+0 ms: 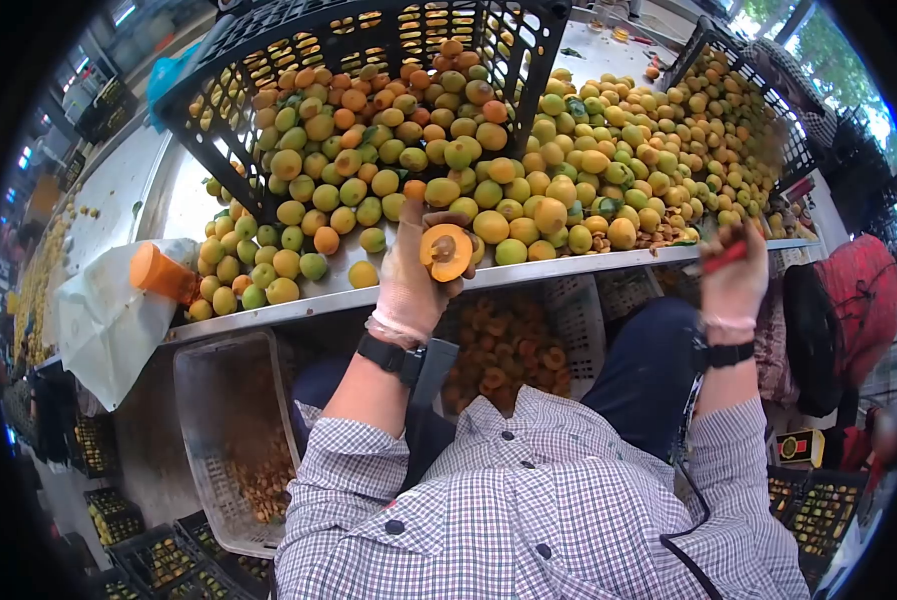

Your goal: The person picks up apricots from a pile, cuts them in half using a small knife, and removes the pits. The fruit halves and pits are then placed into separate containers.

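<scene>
My left hand (pixel 412 272), in a thin clear glove, holds up a cut apricot half (pixel 446 251) with its orange inner face and brown middle turned toward me. At the right, near the table's front edge, my right hand (pixel 737 275) is closed around a red-handled tool (pixel 721 257). Motion blurs that tool, so its working end cannot be made out. Whole yellow, green and orange apricots (pixel 622 234) lie heaped on the metal table just beyond both hands.
A black crate (pixel 214 165) lies tipped with apricots spilling out. Below the table edge (pixel 569 266) are a bin of cut apricot halves (pixel 504 350) and a white basket (pixel 184 410) with pits. An orange cup (pixel 159 273) stands left on a white plastic sheet (pixel 119 320).
</scene>
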Motion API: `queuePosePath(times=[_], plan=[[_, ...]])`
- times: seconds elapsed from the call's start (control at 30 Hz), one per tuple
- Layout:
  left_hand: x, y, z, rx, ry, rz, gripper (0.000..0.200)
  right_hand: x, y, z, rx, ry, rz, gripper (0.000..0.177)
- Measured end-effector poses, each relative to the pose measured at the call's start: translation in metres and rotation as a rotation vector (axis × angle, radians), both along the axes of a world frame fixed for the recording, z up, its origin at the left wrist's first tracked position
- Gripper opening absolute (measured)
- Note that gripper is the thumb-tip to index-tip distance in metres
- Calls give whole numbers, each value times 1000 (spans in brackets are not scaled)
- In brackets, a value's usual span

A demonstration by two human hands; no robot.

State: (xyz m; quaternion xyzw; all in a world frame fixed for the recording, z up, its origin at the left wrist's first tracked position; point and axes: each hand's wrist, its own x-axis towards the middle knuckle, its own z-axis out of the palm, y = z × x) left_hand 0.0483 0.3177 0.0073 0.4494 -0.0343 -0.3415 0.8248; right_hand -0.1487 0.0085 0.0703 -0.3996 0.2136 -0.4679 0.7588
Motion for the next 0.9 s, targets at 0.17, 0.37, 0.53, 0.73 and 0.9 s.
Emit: queuePosePath(times=[0.17, 0.37, 0.53, 0.73, 0.9], plan=[[1, -2, 0, 82, 19, 25, 78, 115, 102, 19, 14, -14, 412, 27], [2, 3, -4, 34, 67, -29, 91, 163, 175, 7, 122, 47, 631, 36], [0, 2, -5, 59, 82, 27, 95, 171, 191, -1, 104, 84, 642, 32], [0, -2, -11, 18, 135, 95, 94, 169, 200, -3, 13, 101, 634, 32], [0, 2, -12, 3, 134, 81, 92, 170, 200, -9, 91, 44, 670, 34]])
